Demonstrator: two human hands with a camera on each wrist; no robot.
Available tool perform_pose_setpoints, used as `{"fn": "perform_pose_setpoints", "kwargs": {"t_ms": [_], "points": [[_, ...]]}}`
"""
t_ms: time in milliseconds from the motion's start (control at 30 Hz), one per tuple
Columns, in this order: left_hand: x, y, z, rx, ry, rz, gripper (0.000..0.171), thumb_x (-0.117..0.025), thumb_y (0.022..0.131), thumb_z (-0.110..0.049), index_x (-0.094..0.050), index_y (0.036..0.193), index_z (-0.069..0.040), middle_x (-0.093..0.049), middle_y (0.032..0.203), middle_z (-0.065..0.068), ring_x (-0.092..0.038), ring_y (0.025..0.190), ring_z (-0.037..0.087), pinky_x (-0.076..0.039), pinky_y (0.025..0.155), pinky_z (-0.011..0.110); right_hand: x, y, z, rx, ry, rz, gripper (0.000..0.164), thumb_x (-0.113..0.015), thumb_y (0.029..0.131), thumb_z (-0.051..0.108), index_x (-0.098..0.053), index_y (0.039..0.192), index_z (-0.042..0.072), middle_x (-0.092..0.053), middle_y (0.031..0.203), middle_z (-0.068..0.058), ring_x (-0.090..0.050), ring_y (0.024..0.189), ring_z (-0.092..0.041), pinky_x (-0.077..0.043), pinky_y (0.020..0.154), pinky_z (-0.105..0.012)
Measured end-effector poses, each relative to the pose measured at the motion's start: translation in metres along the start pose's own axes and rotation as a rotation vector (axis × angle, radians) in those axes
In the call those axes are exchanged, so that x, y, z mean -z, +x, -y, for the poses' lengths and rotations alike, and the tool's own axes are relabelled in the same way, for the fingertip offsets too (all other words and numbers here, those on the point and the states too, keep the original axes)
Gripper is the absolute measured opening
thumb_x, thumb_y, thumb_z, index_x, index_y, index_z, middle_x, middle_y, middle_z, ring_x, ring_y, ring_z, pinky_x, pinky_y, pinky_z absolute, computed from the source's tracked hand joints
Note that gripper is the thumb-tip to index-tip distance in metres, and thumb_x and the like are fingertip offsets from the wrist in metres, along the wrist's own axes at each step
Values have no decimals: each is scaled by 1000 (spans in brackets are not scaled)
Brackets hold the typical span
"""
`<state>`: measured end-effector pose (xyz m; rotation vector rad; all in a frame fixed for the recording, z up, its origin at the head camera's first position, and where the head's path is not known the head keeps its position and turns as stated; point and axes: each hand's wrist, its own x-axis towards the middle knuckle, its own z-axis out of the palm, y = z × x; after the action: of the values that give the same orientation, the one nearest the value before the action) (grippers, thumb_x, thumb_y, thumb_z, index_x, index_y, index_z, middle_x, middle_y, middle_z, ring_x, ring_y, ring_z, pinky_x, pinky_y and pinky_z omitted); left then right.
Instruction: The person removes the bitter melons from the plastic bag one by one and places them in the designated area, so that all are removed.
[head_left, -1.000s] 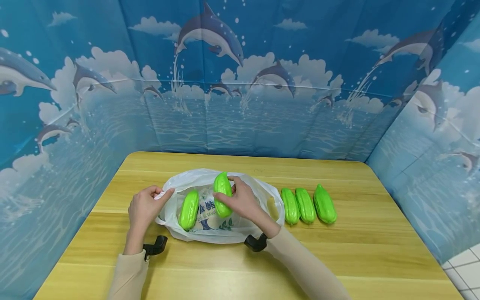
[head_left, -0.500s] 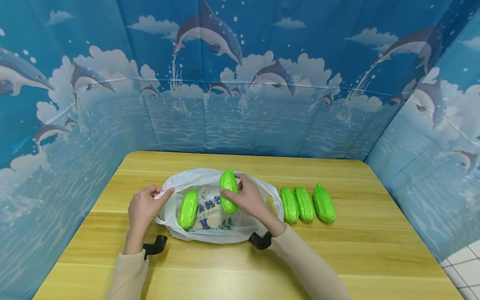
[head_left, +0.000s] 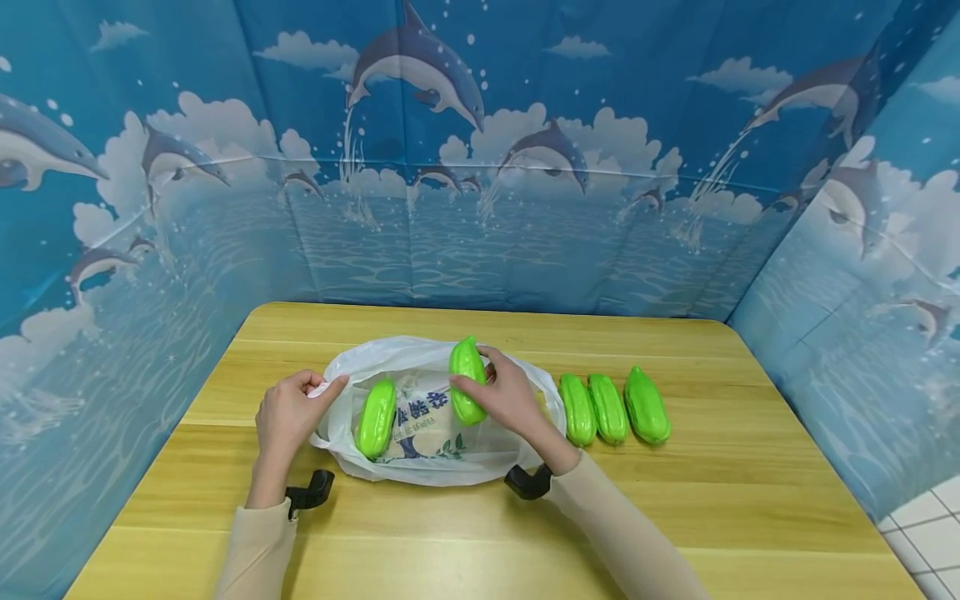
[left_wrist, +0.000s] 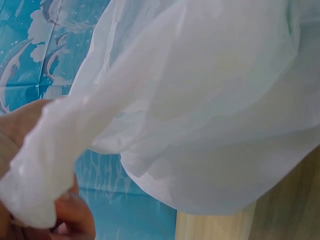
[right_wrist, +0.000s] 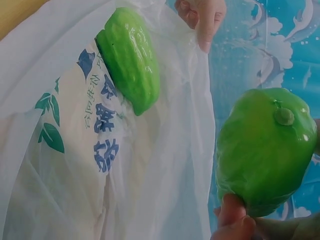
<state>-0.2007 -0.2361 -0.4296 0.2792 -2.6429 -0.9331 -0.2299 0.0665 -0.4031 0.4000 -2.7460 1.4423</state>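
Note:
A white plastic bag (head_left: 375, 353) lies spread open on the table, printed with blue characters and green leaves. My left hand (head_left: 287, 417) pinches its left rim; the left wrist view shows the gathered plastic (left_wrist: 55, 155) between thumb and fingers. Over the right part of the bag's mouth, my right hand (head_left: 512, 398) grips a glossy green ribbed fruit (head_left: 467, 382), resembling a papaya, tip pointing away. Its stubby stem end faces the camera in the right wrist view, where the fingers (right_wrist: 234, 220) press its side. Another such fruit (right_wrist: 134, 60) sits inside the bag at the left.
Three more green fruits (head_left: 608, 408) lie side by side on the wooden table (head_left: 712, 500), right of the bag. A dolphin-printed curtain (head_left: 480, 233) hangs behind the table and along both sides. Black wrist mounts (head_left: 528, 482) project near the bag's front edge.
My right hand has carried the held fruit to the right across the bag's mouth and slightly upward in the view. The left hand stays in place at the rim.

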Motion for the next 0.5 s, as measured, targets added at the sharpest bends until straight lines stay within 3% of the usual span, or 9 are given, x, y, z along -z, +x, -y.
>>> {"fn": "perform_pose_setpoints", "kwargs": {"t_ms": [500], "points": [[0,0,0,0,-3,-2,49,-63,81,-61,-63,77,-12,-52,61,1,-48,57,20,-33,51,33,16,-2,-2,-43,37,-60,67,-67,84,43,-46,134,4,-57,91,-11,-57,71,-20,-49,57,-32]]}}
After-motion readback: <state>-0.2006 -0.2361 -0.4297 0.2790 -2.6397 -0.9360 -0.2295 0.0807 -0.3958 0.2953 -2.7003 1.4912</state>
